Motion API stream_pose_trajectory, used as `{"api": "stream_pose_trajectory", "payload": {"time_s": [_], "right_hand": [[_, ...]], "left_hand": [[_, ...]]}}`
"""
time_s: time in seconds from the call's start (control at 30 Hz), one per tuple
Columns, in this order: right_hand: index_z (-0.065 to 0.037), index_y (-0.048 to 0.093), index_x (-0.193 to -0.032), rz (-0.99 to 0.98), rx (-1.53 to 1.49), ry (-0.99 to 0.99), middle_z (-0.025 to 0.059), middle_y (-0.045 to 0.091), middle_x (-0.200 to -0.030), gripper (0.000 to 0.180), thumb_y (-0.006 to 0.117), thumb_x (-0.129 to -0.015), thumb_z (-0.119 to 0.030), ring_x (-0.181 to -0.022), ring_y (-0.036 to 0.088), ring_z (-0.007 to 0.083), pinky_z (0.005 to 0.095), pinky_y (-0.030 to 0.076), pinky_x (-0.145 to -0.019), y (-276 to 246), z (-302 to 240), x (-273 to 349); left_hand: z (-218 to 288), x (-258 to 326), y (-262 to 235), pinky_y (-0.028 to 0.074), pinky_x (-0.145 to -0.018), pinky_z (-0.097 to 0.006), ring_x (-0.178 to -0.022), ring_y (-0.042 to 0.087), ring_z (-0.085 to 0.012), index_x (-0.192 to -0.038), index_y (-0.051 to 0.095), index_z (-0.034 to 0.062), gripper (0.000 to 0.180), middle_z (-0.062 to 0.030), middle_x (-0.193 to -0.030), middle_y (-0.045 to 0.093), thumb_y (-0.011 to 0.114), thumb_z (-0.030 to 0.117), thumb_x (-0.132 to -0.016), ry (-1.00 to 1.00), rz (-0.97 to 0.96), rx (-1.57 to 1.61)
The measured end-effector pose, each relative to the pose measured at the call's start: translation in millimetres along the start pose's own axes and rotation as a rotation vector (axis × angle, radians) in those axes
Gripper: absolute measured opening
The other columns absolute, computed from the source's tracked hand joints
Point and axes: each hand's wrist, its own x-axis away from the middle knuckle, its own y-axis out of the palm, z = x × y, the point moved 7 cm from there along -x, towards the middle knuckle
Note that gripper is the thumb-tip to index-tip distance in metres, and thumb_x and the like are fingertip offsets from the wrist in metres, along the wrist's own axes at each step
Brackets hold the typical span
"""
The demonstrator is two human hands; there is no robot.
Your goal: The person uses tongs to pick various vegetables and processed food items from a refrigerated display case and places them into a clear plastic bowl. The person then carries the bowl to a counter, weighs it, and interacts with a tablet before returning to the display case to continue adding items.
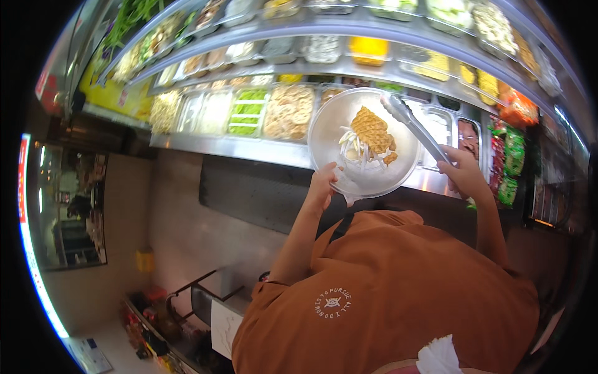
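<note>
1. Orange shirt [398,293] fills my lower frame.
2. My left hand [322,187] grips the bowl [330,134] at centre; keep it level.
3. My right hand [464,174] clasps tongs [414,128] over the waffle-like piece [372,129]; release gently.

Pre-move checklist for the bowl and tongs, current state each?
1. Left hand grips the metal bowl at its near rim: ok.
2. Bowl roughly level, nothing spilling: ok.
3. Right hand holds the tongs by the handle end: ok.
4. Tong tips over the bowl, by the waffle-cut slices: ok.
5. Tong tips empty or pinching food: cannot tell.
6. White strips lie inside the bowl, below the slices: ok.
</note>
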Motion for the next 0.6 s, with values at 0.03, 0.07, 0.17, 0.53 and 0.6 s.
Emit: {"api": "stream_pose_trajectory", "payload": {"time_s": [0.03, 0.07, 0.17, 0.53, 0.6], "right_hand": [[0.001, 0.058, -0.141, -0.046, -0.012, -0.007, 0.0029, 0.062, -0.078, 0.046, 0.065, -0.098, -0.012, -0.046, 0.054, 0.0073, 0.0252, 0.044, -0.04, 44.2, -16.4, -9.6], [0.001, 0.057, -0.142, -0.093, -0.06, -0.037, 0.0032, 0.063, -0.079, 0.047, 0.065, -0.098, -0.012, -0.046, 0.054, 0.0076, 0.0253, 0.045, -0.04, 89.4, -34.1, -19.0], [-0.001, 0.056, -0.143, -0.193, -0.066, -0.008, 0.0062, 0.063, -0.082, 0.047, 0.063, -0.098, -0.015, -0.048, 0.059, 0.0122, 0.0278, 0.047, -0.041, 232.9, -76.6, -58.6], [-0.003, 0.069, -0.117, -0.108, 0.293, 0.051, 0.0089, 0.066, -0.071, 0.035, 0.068, -0.094, -0.03, -0.055, 0.067, 0.0189, 0.0358, 0.057, -0.053, 558.1, -121.1, -274.8], [-0.004, 0.071, -0.116, -0.085, 0.368, -0.014, 0.0104, 0.067, -0.069, 0.038, 0.07, -0.092, -0.033, -0.055, 0.068, 0.0197, 0.0361, 0.058, -0.055, 563.2, -132.8, -329.2]], "left_hand": [[5.3, 12.9, -49.0, 0.056, -0.089, -0.038, -0.11, 0.065, -0.0295, -0.137, 0.056, -0.0076, 0.054, -0.0195, -0.126, 0.065, 0.052, 0.006, -0.085, 0.04, 0.006, 0.024], [9.1, 26.7, -101.1, 0.056, -0.09, -0.039, -0.111, 0.064, -0.0299, -0.139, 0.054, -0.0083, 0.056, -0.0209, -0.129, 0.065, 0.051, 0.005, -0.084, 0.072, 0.046, 0.059], [17.6, 75.3, -259.0, 0.056, -0.093, -0.041, -0.113, 0.064, -0.0312, -0.143, 0.049, -0.0114, 0.061, -0.0254, -0.137, 0.061, 0.048, 0.0, -0.083, 0.14, 0.152, 0.152], [95.8, 158.8, -674.3, 0.055, -0.095, -0.045, -0.114, 0.064, -0.0326, -0.151, 0.042, -0.0075, 0.071, -0.0242, -0.143, 0.057, 0.049, 0.0, -0.08, 0.155, 0.523, 0.201], [115.0, 138.1, -693.5, 0.055, -0.097, -0.047, -0.115, 0.064, -0.0342, -0.148, 0.045, -0.0064, 0.07, -0.0228, -0.14, 0.058, 0.05, 0.002, -0.079, 0.154, 0.539, 0.219]]}}
